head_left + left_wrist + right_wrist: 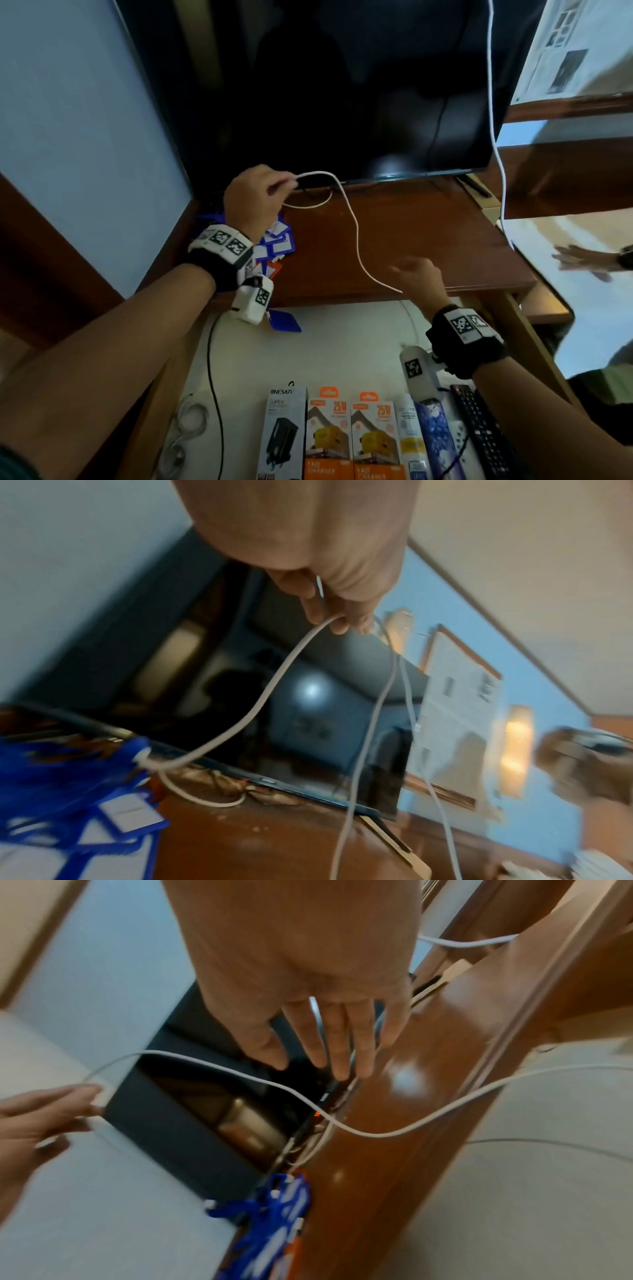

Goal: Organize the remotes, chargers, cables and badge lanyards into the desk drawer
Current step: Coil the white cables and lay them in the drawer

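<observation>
Television (342, 85): stood on the tabletop (428, 246) beyond both hands, screen dark.

Desk drawer (342, 342): pulled open below the wrists; boxed chargers (352, 442) and a black remote (486, 442) are seen at its near end.

Badge lanyards (277, 243): a blue and orange heap, left on the tabletop under the left wrist.

White cable (356, 236): pinched in the left hand (255, 198), raised; one run trails back to the heap, another sags across to the right hand (419, 277).

Right hand: fingers held straight and spread over the tabletop; nothing is gripped.

Risk, as judged: the heap may be dragged along if the cable is snagged in it, and loose runs may tangle or catch the drawer edge unless coiled.
</observation>
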